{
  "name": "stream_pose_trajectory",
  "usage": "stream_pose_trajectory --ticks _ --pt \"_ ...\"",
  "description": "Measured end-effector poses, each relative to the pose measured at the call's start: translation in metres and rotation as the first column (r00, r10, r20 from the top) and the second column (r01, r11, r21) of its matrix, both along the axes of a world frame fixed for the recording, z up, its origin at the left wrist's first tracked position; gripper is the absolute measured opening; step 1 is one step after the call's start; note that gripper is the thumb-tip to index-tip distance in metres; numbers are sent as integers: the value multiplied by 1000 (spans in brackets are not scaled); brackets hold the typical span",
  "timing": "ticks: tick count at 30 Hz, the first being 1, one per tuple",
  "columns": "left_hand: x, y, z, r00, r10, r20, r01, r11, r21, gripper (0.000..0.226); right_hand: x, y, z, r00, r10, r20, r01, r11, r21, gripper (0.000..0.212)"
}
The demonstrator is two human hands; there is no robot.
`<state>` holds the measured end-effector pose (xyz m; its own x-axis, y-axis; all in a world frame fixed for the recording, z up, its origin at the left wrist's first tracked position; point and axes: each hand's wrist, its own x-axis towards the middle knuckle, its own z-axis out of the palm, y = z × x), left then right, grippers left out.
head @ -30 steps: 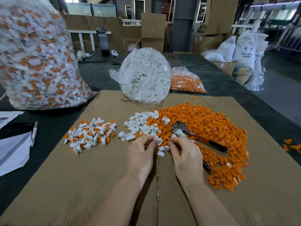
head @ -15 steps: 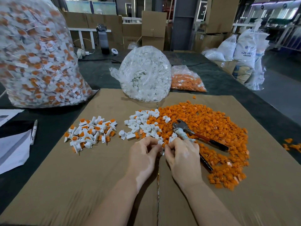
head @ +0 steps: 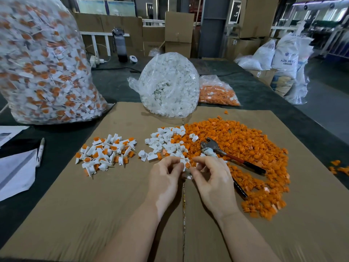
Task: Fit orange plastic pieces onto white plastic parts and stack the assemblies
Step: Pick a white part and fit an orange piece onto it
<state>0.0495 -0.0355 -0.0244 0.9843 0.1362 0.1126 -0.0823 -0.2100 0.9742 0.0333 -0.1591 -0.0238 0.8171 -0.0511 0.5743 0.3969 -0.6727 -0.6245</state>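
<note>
Both hands have drawn closer together and lifted a little off the cardboard sheet (head: 79,214) since a second ago, and an orange disc now shows between the fingertips where before only white plastic could be seen.

From the head camera, the one view there is: the left hand (head: 164,183) pinches a white part (head: 183,163) between thumb and forefinger, fingers curled round it. The right hand (head: 213,180) meets it from the other side, its thumb and forefinger pinching the orange piece (head: 188,164) against the white part's ring; whether the piece is fully seated I cannot tell. All this sits just above the sheet's centre seam, near the loose white parts (head: 166,141) and the broad heap of orange pieces (head: 245,148). Finished assemblies (head: 105,153) lie in a small pile well to the left. A pair of pliers (head: 232,159) rests on the orange heap, just beyond the right hand's knuckles.

Both pieces look light, stiff and smooth, so I judge they will slip or flick away if squeezed at an edge. Holding the white part by its flat tail and ring wall, and pressing the orange piece squarely on its face, seems the safest grip. Thin tails on the white parts may bend under a hard pinch.
</note>
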Motion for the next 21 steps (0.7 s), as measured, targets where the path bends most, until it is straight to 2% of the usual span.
stream_pose_trajectory --ticks 4,15,21 --pt "0 1 -1 1000 -13 -16 14 1000 12 11 1 0 0 999 49 -10 -49 998 -45 29" --pt "0 1 -1 1000 -24 -10 25 998 64 24 0 0 2 999 39 -2 -39 997 -67 21" --pt "-1 1 0 1000 -28 -14 29 998 54 19 0 0 3 999 41 -7 -42 996 -74 20"
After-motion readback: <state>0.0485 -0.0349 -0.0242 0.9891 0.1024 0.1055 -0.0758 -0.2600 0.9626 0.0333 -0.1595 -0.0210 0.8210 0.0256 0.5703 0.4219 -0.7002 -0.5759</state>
